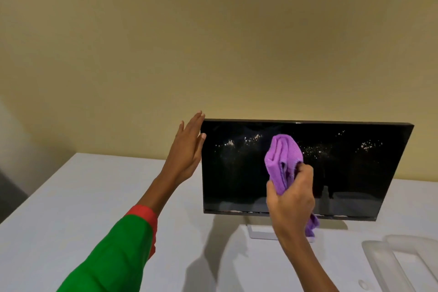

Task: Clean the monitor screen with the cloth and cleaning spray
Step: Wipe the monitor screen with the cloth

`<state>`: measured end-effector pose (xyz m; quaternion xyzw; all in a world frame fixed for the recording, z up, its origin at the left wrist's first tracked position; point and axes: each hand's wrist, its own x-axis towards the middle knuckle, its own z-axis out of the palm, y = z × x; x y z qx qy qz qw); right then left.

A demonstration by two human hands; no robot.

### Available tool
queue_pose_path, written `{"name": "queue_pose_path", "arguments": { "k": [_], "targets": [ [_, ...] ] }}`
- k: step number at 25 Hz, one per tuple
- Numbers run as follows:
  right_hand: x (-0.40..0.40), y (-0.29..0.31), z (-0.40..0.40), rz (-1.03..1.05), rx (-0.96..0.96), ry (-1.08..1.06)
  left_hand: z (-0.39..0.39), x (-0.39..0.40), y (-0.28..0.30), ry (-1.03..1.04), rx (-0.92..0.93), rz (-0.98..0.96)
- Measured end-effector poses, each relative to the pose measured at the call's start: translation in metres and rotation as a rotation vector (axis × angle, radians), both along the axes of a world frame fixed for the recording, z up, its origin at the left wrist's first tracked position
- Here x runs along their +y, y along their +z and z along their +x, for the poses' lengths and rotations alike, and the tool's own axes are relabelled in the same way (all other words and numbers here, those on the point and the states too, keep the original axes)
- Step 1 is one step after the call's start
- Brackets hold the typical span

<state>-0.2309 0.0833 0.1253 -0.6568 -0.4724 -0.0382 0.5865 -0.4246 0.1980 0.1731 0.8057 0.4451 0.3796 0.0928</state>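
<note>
Warm, even room light, a bit soft.
Droplets glint on the dark monitor point(296, 168); arm shadows fall on the table point(71, 197); edges bow.

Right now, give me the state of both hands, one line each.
Left hand: open, fingers straight, flat against the left edge of the black flat-panel monitor.
Right hand: closed, holding the bunched purple microfibre cloth.

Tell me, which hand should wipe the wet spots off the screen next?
The right hand. It already grips the cloth, held up against the screen near the droplets. The left hand is open and flat at the monitor's left edge, probably steadying it.
</note>
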Motion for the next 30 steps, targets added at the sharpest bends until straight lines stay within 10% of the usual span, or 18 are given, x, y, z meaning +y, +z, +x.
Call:
{"name": "queue_pose_path", "arguments": {
  "k": [16,30],
  "targets": [
    [0.091,-0.058,-0.057,-0.198,-1.083,0.012,-0.015,0.012,-0.001,-0.113,-0.073,-0.113],
    [0.086,-0.091,-0.057,-0.227,-1.167,0.069,-0.017,0.018,0.004,-0.117,-0.145,-0.151]
  ]
}}
